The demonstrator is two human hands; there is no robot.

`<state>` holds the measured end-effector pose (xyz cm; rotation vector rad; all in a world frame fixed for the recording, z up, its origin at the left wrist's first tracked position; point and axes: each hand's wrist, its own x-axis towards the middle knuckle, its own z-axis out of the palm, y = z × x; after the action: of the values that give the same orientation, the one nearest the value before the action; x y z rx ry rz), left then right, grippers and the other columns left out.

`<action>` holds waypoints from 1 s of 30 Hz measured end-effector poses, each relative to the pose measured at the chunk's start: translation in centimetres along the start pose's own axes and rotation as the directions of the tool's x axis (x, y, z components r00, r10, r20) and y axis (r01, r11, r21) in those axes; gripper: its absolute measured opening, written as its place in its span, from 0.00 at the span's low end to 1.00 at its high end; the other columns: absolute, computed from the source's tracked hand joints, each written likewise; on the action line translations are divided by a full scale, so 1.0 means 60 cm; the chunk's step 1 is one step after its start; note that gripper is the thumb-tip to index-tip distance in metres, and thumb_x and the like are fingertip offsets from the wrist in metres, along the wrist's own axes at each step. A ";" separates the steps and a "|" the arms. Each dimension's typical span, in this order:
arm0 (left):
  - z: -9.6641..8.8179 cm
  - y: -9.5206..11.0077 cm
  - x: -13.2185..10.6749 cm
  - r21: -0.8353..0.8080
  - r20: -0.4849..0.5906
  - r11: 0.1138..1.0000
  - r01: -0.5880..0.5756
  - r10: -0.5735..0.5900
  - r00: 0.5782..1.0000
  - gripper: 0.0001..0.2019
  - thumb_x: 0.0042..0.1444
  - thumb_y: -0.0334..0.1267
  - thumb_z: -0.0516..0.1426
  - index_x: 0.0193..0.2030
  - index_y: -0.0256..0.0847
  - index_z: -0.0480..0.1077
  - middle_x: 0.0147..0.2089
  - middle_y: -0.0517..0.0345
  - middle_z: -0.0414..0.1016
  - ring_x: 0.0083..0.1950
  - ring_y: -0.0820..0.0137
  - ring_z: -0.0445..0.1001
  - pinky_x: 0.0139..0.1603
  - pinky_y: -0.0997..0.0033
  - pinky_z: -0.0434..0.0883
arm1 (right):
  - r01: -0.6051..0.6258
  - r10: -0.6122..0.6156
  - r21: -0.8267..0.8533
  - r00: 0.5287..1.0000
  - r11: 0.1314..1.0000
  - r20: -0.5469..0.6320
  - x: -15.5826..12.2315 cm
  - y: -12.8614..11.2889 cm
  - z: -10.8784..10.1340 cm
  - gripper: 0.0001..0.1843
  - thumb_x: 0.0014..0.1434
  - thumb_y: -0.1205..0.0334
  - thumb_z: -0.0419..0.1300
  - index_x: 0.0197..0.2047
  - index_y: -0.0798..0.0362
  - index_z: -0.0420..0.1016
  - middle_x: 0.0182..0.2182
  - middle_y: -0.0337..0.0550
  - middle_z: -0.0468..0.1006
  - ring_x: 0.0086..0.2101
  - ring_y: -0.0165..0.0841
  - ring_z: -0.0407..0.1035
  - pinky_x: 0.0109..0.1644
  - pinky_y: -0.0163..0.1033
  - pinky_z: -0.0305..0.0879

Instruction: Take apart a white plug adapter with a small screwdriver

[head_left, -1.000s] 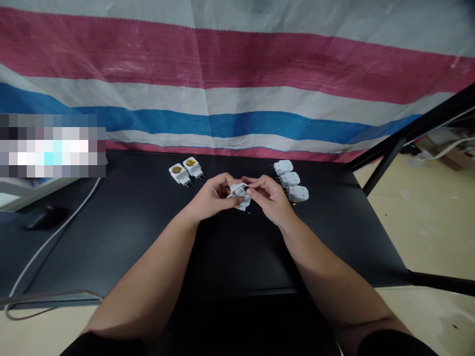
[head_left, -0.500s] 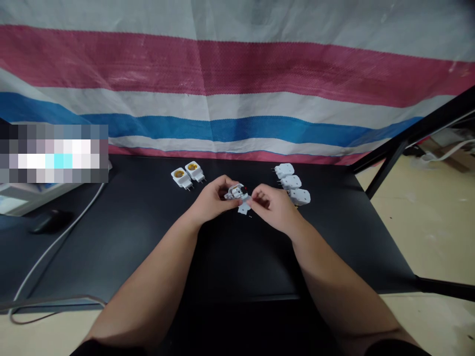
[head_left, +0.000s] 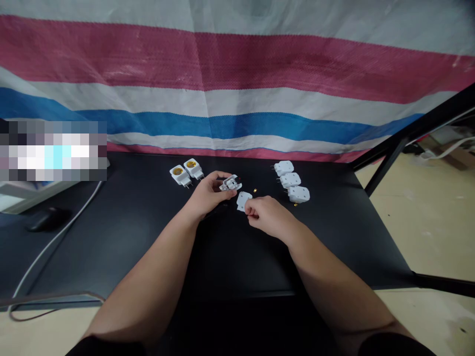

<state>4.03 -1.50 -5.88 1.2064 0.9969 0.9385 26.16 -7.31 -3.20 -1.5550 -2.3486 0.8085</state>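
Head view, 12 o'clock = straight ahead of the wearer. Left hand (head_left: pixel 211 195) is clenched on an opened white plug housing (head_left: pixel 230 184), which sticks out at the hand's 2 o'clock with its inner parts exposed. Right hand (head_left: pixel 269 216) is curled, fingertips (head_left: pixel 248 211) on the lower edge of a white cover plate (head_left: pixel 244 201). Can't tell if that's a real pinch or just contact. Plate sits just off the housing's 4 o'clock, apart from it.

Small brass part (head_left: pixel 255 190) lies at the plate's 2 o'clock. A second brass bit (head_left: pixel 295 204) sits by the nearest of three white plugs (head_left: pixel 290 180), which form a diagonal row at the right hand's 1 o'clock. Two white lamp-holder adapters (head_left: pixel 184 170) with brass centres sit side by side at the left hand's 10 o'clock.

All of it is on a black table (head_left: pixel 237 267). Computer mouse (head_left: pixel 48 220) and white cable (head_left: pixel 55 240) lie near its left side, at the left hand's 9 o'clock. Striped woven tarp (head_left: pixel 237 99) hangs at 12 o'clock. Pixelated patch (head_left: pixel 54 151) hides whatever is at 10 o'clock.
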 end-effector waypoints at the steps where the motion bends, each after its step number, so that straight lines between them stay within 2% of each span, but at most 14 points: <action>1: 0.001 0.001 0.000 -0.023 -0.001 1.000 0.012 -0.012 1.000 0.26 0.48 0.33 0.76 0.54 0.40 0.77 0.39 0.57 0.84 0.36 0.70 0.79 0.41 0.68 0.76 | -0.008 0.008 -0.009 1.000 1.000 0.015 -0.001 -0.002 0.000 0.12 0.55 0.79 0.64 0.34 0.52 0.80 0.30 0.39 0.82 0.31 0.32 0.73 0.38 0.37 0.64; 4: 0.002 0.002 0.001 -0.072 0.000 0.997 0.033 -0.033 0.999 0.26 0.48 0.33 0.76 0.54 0.40 0.77 0.39 0.57 0.84 0.35 0.72 0.78 0.40 0.69 0.77 | 0.032 -0.033 0.012 0.999 0.999 0.034 -0.002 -0.002 -0.004 0.13 0.54 0.79 0.64 0.35 0.52 0.82 0.31 0.39 0.82 0.30 0.30 0.72 0.38 0.37 0.64; 8: 0.001 0.001 0.001 -0.086 0.017 0.996 0.022 -0.020 1.000 0.26 0.49 0.34 0.76 0.54 0.40 0.77 0.41 0.56 0.84 0.38 0.71 0.79 0.39 0.70 0.77 | 0.195 -0.193 0.163 0.981 0.967 -0.026 -0.003 0.008 -0.012 0.12 0.55 0.78 0.63 0.35 0.52 0.82 0.34 0.38 0.81 0.31 0.29 0.72 0.39 0.36 0.67; 10: 0.001 0.002 0.000 -0.079 0.042 0.997 0.007 -0.004 0.999 0.25 0.50 0.35 0.76 0.54 0.40 0.77 0.42 0.55 0.84 0.39 0.70 0.79 0.39 0.71 0.77 | 0.260 -0.255 0.223 0.966 0.939 -0.052 -0.003 0.014 -0.016 0.12 0.58 0.77 0.63 0.36 0.51 0.81 0.35 0.38 0.81 0.33 0.30 0.73 0.40 0.36 0.68; 13: 0.001 0.006 -0.003 -0.061 0.096 0.998 -0.018 0.023 0.995 0.24 0.52 0.36 0.75 0.55 0.40 0.78 0.42 0.55 0.84 0.39 0.69 0.80 0.38 0.71 0.76 | 0.311 -0.299 0.224 0.950 0.923 -0.087 -0.002 0.020 -0.021 0.10 0.66 0.72 0.60 0.40 0.49 0.80 0.39 0.40 0.80 0.37 0.32 0.74 0.43 0.39 0.70; 16: 0.001 0.009 -0.006 -0.059 0.140 0.996 -0.062 0.069 0.988 0.23 0.54 0.36 0.75 0.55 0.40 0.78 0.43 0.54 0.84 0.41 0.68 0.81 0.44 0.68 0.77 | 0.316 -0.283 0.221 0.945 0.923 -0.166 0.001 0.027 -0.022 0.08 0.72 0.68 0.58 0.44 0.48 0.78 0.43 0.43 0.79 0.39 0.34 0.75 0.45 0.41 0.72; 18: 0.003 0.011 -0.007 -0.063 0.165 0.994 -0.092 0.101 0.981 0.22 0.54 0.35 0.75 0.55 0.40 0.78 0.43 0.55 0.84 0.42 0.68 0.81 0.47 0.67 0.77 | 0.312 -0.240 0.250 0.929 0.917 -0.281 0.005 0.031 -0.018 0.07 0.74 0.66 0.57 0.46 0.48 0.77 0.45 0.45 0.80 0.39 0.35 0.76 0.44 0.42 0.74; 22: 0.005 0.011 -0.010 -0.070 0.215 0.992 -0.101 0.114 0.970 0.22 0.55 0.35 0.75 0.55 0.40 0.78 0.41 0.56 0.82 0.41 0.68 0.81 0.47 0.66 0.77 | 0.312 -0.146 0.266 0.853 0.912 -0.501 0.012 0.033 -0.003 0.05 0.73 0.64 0.60 0.46 0.48 0.78 0.41 0.45 0.83 0.39 0.37 0.79 0.44 0.44 0.78; 24: 0.005 0.011 -0.010 -0.058 0.209 0.993 -0.100 0.110 0.972 0.21 0.54 0.35 0.75 0.54 0.40 0.78 0.41 0.56 0.82 0.41 0.68 0.80 0.47 0.66 0.76 | 0.306 -0.123 0.275 0.841 0.912 -0.527 0.015 0.032 0.004 0.05 0.72 0.63 0.62 0.47 0.48 0.79 0.40 0.44 0.84 0.38 0.37 0.81 0.46 0.45 0.80; 26: 0.005 0.010 -0.010 -0.043 0.194 0.994 -0.105 0.111 0.975 0.21 0.54 0.36 0.75 0.54 0.40 0.78 0.41 0.56 0.82 0.41 0.69 0.79 0.45 0.67 0.76 | 0.303 -0.123 0.290 0.853 0.908 -0.508 0.016 0.032 0.008 0.10 0.72 0.63 0.62 0.54 0.48 0.80 0.40 0.44 0.85 0.39 0.37 0.82 0.49 0.46 0.82; 28: 0.003 0.009 -0.009 -0.018 0.198 0.993 -0.119 0.120 0.973 0.21 0.55 0.36 0.74 0.54 0.39 0.78 0.41 0.56 0.81 0.40 0.69 0.79 0.44 0.68 0.75 | 0.312 -0.150 0.273 0.861 0.910 -0.486 0.016 0.033 0.010 0.15 0.72 0.62 0.63 0.61 0.46 0.79 0.41 0.43 0.85 0.40 0.37 0.82 0.50 0.47 0.82; 30: 0.002 0.008 -0.009 0.024 0.213 0.989 -0.143 0.135 0.968 0.21 0.56 0.36 0.74 0.55 0.39 0.78 0.40 0.57 0.80 0.40 0.69 0.78 0.44 0.68 0.74 | 0.327 -0.185 0.228 0.855 0.917 -0.484 0.016 0.035 0.012 0.16 0.72 0.62 0.63 0.62 0.45 0.80 0.43 0.43 0.85 0.40 0.36 0.81 0.50 0.46 0.82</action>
<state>3.99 -2.01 -5.32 1.3923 0.7722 0.8819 27.06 -6.05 -5.03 -1.1174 -1.9258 0.6204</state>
